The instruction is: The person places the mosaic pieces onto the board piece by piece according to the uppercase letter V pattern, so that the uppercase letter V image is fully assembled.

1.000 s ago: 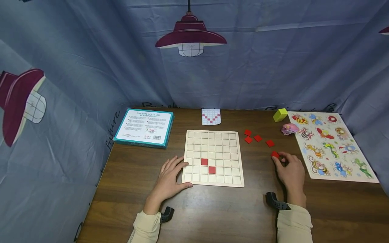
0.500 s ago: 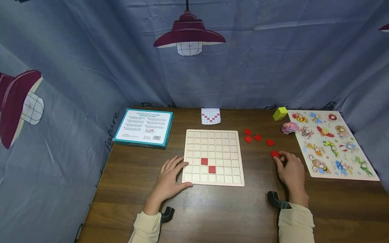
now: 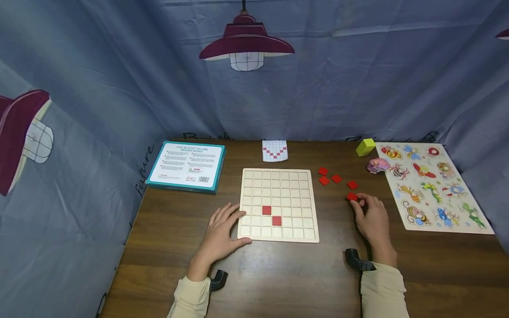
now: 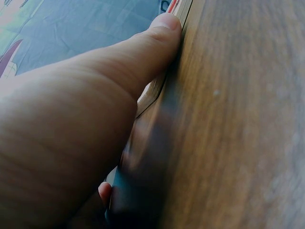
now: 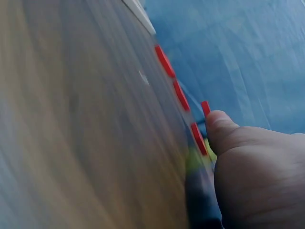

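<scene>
In the head view a pale wooden grid board point(image 3: 294, 191) lies on the table, with two red square tiles sitting diagonally in its lower cells. My left hand point(image 3: 220, 232) rests at the board's lower left corner, fingers along the left edge and thumb against the front edge. The thumb point(image 4: 159, 40) also shows on that edge in the left wrist view. My right hand point(image 3: 374, 221) pinches a red tile point(image 3: 351, 196) between thumb and fingers. The right wrist view has this tile just above the table, past the thumb tip. Several loose red tiles point(image 3: 336, 179) lie beyond it.
A small card point(image 3: 274, 151) with a pink V-shaped pattern lies behind the board. At left is a teal-edged box point(image 3: 187, 165). At right are a yellow-green block point(image 3: 365, 147), a pink figure point(image 3: 377, 165) and an insect puzzle board point(image 3: 437, 185). A curtain hangs behind.
My right hand has moved slightly left with the pinched red tile, which now appears raised off the table. My left hand has stayed at the board's corner.
</scene>
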{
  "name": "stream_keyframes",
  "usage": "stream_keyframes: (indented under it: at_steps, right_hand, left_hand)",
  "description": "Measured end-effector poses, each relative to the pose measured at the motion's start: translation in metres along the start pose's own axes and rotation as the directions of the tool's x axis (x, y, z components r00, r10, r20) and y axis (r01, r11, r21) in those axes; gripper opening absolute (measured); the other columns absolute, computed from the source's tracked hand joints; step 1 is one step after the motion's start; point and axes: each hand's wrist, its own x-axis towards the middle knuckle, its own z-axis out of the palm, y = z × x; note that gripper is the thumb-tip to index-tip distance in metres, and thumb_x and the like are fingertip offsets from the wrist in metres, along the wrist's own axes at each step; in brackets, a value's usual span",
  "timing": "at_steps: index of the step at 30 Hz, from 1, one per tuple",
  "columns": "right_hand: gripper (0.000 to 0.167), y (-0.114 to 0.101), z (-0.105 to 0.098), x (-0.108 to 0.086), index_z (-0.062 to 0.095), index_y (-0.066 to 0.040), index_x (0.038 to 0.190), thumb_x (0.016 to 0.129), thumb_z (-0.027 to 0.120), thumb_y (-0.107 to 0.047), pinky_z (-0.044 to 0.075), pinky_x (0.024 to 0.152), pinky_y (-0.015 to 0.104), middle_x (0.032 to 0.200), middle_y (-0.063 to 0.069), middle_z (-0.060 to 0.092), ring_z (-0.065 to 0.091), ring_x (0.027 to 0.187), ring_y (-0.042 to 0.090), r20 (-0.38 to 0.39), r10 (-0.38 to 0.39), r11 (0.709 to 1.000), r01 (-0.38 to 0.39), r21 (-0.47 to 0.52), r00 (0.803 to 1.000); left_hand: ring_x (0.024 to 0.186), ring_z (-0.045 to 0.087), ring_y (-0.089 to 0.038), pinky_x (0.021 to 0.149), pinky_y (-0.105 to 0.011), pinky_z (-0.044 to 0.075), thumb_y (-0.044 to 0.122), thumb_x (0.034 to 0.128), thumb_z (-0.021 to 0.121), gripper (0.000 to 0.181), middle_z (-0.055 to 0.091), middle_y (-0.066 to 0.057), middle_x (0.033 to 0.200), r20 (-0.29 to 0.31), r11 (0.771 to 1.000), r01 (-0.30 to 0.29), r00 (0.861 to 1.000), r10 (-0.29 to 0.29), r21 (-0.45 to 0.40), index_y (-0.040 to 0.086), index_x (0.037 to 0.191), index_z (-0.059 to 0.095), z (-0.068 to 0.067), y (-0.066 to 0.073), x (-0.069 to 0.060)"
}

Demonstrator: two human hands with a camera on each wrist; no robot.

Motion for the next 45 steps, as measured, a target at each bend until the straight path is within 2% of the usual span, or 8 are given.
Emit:
stream_keyframes:
  at_steps: [7,15,23,29,37,45]
  right_hand:
    - [0.026,-0.022,0.016,0.001,0.065,0.007,0.114,0.095,0.072,-0.01,0.038,0.078,0.047,0.088,0.016,0.058,0.053,0.089,0.036,0.019,-0.098,0.995,0.097,0.038,0.995]
    - [0.028,-0.062,0.039,0.006,0.066,0.005,0.114,0.094,0.074,-0.012,0.037,0.078,0.04,0.087,0.012,0.056,0.048,0.085,0.028,0.079,-0.187,0.979,0.18,0.091,0.979]
    - [0.027,-0.114,0.064,0.004,0.067,-0.002,0.112,0.091,0.077,-0.016,0.037,0.081,0.038,0.085,0.004,0.057,0.047,0.083,0.021,0.151,-0.294,0.951,0.272,0.149,0.944]
    - [0.025,-0.143,0.079,0.002,0.069,-0.007,0.11,0.09,0.078,-0.02,0.039,0.076,0.034,0.083,-0.001,0.057,0.047,0.08,0.016,0.193,-0.359,0.929,0.33,0.166,0.913]
    - [0.028,-0.17,0.098,0.0,0.071,-0.01,0.113,0.093,0.076,-0.028,0.043,0.08,0.035,0.082,-0.004,0.056,0.047,0.08,0.015,0.296,-0.385,0.923,0.364,0.125,0.874]
    - [0.027,-0.187,0.105,-0.001,0.073,-0.013,0.113,0.093,0.076,-0.03,0.045,0.081,0.035,0.084,-0.005,0.06,0.05,0.081,0.015,0.372,-0.388,0.916,0.397,0.055,0.843]
  left_hand:
    - [0.156,0.026,-0.031,0.128,-0.055,0.014,0.058,0.0781,0.082,0.079,0.041,-0.004,0.162,0.002,1.0,-0.011,1.0,0.011,-0.004,0.023,0.144,0.055,0.0,0.002,0.0]
    - [0.156,0.026,-0.032,0.128,-0.055,0.014,0.057,0.0775,0.083,0.079,0.042,-0.004,0.161,-0.009,1.0,0.002,1.0,-0.002,-0.01,0.023,0.143,0.056,-0.001,0.002,-0.001]
    - [0.157,0.024,-0.031,0.128,-0.054,0.013,0.057,0.0779,0.083,0.08,0.041,-0.004,0.162,0.004,1.0,0.003,1.0,-0.003,-0.008,0.023,0.144,0.055,0.001,0.002,0.0]
    - [0.157,0.025,-0.032,0.128,-0.055,0.013,0.058,0.078,0.083,0.079,0.04,-0.004,0.163,0.001,1.0,0.004,1.0,-0.004,-0.007,0.023,0.144,0.055,-0.001,0.002,0.001]
    - [0.156,0.027,-0.032,0.128,-0.055,0.014,0.058,0.0788,0.082,0.079,0.041,-0.005,0.162,-0.002,1.0,-0.016,1.0,0.016,0.014,0.022,0.144,0.055,-0.002,0.002,0.002]
    - [0.152,0.033,-0.037,0.125,-0.059,0.02,0.056,0.078,0.083,0.075,0.046,-0.009,0.158,-0.042,0.998,-0.051,0.998,0.052,0.035,0.019,0.14,0.058,-0.002,0.004,-0.001]
